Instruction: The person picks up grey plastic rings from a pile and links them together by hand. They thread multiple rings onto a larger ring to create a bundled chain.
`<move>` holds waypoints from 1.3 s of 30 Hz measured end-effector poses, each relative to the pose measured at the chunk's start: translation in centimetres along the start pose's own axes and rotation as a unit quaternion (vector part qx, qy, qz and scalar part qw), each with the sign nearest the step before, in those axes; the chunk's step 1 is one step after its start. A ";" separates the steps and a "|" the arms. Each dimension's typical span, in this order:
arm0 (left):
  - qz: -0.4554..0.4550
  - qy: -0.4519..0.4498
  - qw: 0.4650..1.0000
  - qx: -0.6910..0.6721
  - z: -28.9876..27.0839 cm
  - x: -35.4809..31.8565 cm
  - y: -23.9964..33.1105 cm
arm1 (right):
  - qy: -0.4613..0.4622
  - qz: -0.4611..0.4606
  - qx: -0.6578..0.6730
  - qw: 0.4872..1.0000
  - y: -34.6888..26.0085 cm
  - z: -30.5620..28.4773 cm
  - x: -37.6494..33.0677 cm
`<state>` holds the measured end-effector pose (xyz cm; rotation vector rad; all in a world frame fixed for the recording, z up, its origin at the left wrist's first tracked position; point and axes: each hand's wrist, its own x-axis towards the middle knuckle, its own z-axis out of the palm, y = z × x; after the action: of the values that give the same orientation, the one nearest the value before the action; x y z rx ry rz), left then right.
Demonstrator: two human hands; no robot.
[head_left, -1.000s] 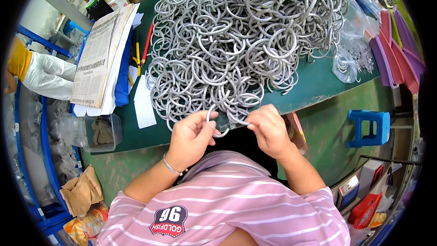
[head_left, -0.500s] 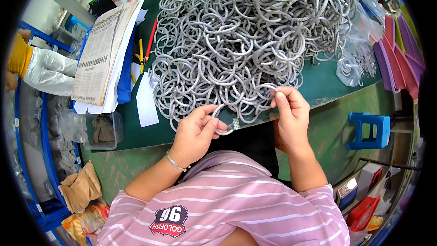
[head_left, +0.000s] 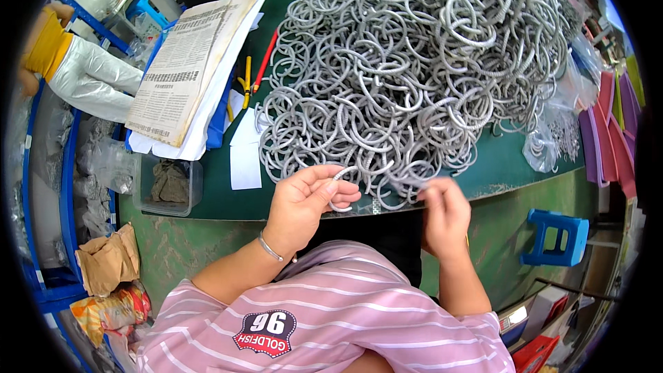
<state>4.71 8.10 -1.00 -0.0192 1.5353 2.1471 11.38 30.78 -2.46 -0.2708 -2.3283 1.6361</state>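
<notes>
Rings (head_left: 394,62) lie heaped on the counter (head_left: 498,155), probably for easy reach. Left hand (head_left: 304,197) pinches one open grey ring (head_left: 343,172) mid-curve, leaving its ends free; right hand (head_left: 447,217), blurred, is half-curled, its hold unclear.

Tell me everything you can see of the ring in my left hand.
The ring is a slim, pale grey, open curve with its gap facing right. I cannot tell whether it is metal or plastic. Your left hand pinches it, hiding part of the curve. It is held near the closest edge of the green table, in front of the pile of similar rings; whether it touches them is unclear.
</notes>
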 end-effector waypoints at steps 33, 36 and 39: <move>0.324 0.024 0.782 0.532 1.2 3.8 3.9 | -0.031 -0.267 -0.260 0.928 2.9 -1.4 -0.7; 0.442 0.066 0.690 0.569 2.1 2.7 3.5 | -0.018 -0.289 -0.301 0.909 4.1 -1.4 -1.2; 0.495 -0.037 0.681 0.538 2.5 1.0 1.7 | -0.003 -0.289 -0.252 0.924 4.0 -2.1 -0.6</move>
<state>3.80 10.31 1.15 1.5759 2.8922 1.2891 12.62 33.84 -5.60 0.3036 -2.4690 0.7543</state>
